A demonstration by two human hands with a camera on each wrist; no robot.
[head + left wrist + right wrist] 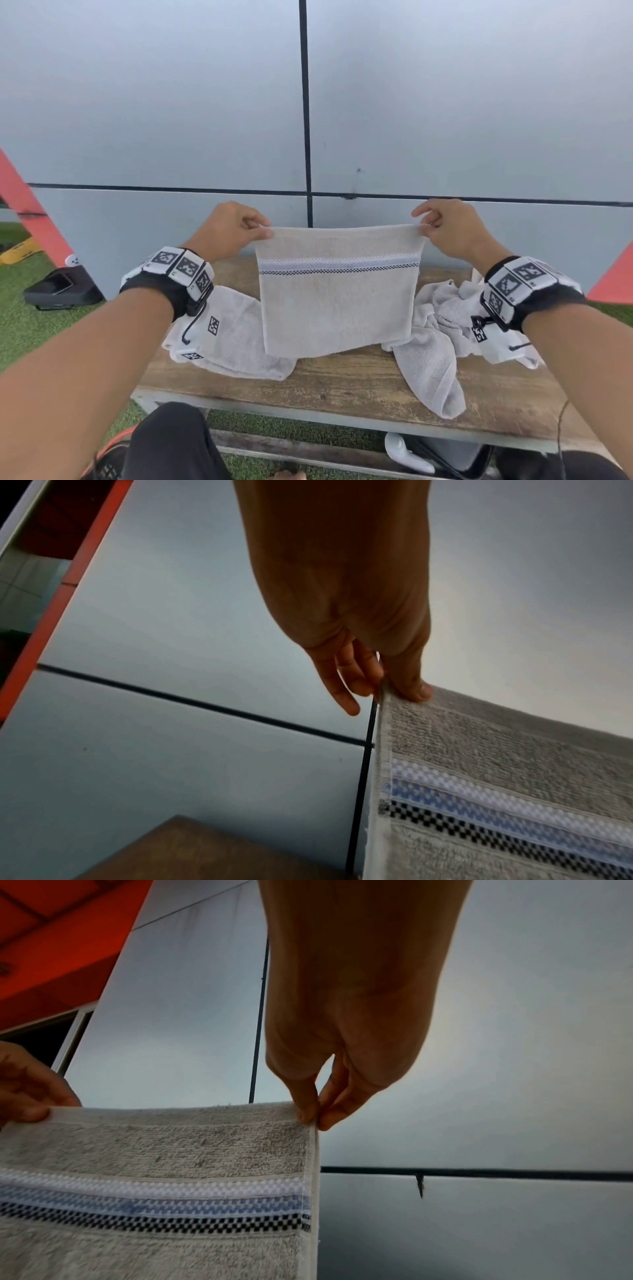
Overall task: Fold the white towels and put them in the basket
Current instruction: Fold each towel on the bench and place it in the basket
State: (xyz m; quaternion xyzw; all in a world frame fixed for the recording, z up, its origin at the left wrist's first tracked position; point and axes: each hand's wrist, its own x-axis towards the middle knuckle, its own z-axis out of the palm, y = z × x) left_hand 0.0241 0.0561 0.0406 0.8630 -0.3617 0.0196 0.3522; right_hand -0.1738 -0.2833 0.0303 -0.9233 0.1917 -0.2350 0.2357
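Note:
A white towel [337,301] with a blue and black woven stripe hangs stretched in the air above the wooden bench [346,380]. My left hand [239,228] pinches its top left corner, thumb on the near side [411,688]. At the top right corner my right hand [442,224] pinches the edge between thumb and fingers [308,1112]. The towel [154,1191] looks doubled over, its lower edge just above the bench. A flat white towel [239,339] lies on the bench at left, and crumpled white towels [442,329] lie at right. No basket is in view.
A grey panelled wall [205,120] stands right behind the bench. Green turf [41,329] covers the ground, with a dark box [61,287] at left and red slanted beams at both sides. My knee [171,442] and a white object [407,452] sit below the bench front.

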